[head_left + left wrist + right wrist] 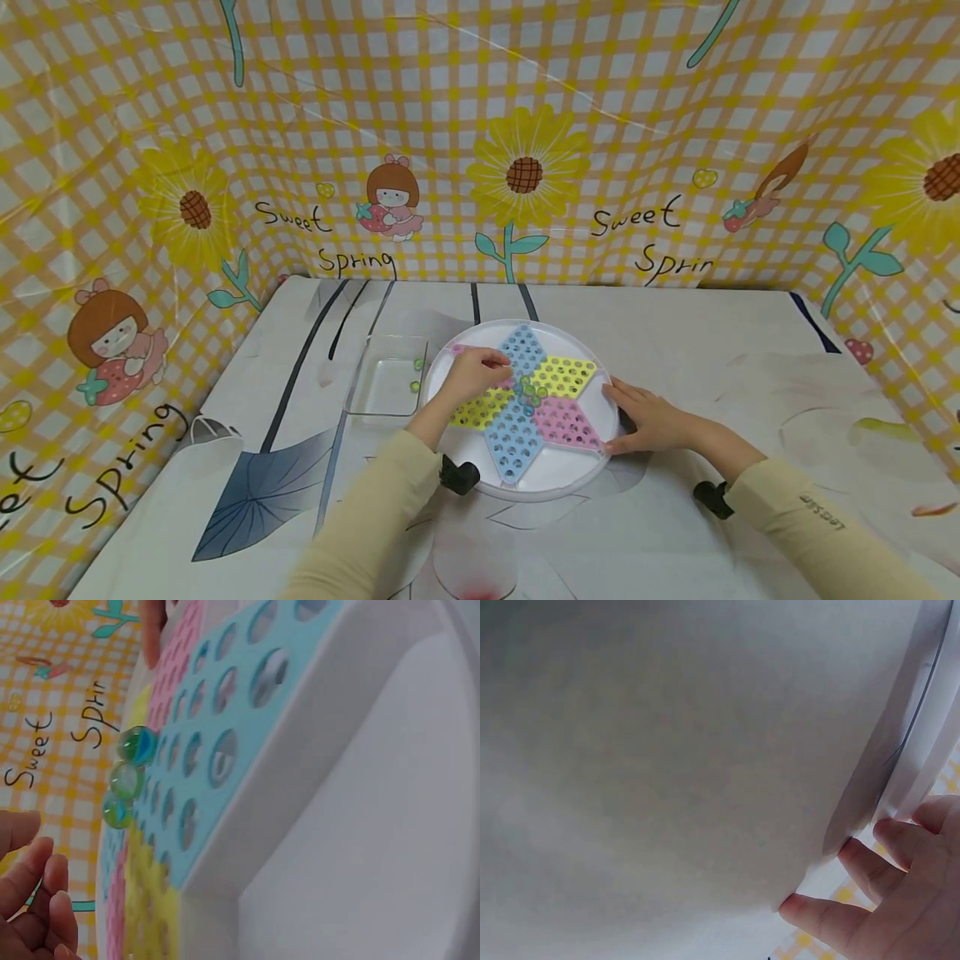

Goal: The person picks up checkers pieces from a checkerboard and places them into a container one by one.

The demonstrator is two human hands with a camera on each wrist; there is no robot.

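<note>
Mid-dial on the star board (562, 472), marbles (529, 390) cluster. Toward ten o'clock hovers the left hand (472, 374), fingers loosely curled, thumb apart, nothing visibly held; at three, the right hand (651, 421), fingers spread, touches the rim (525, 497). Just outside nine, a clear box (384, 387); tabletop (735, 354) stretches past three.

Box (384, 385) left of board (558, 471); 2 marbles (415, 387) inside; more marbles (529, 390) mid-board

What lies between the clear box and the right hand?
In the head view, the round white board lies between them, with marbles near its middle and the left hand above it.
</note>
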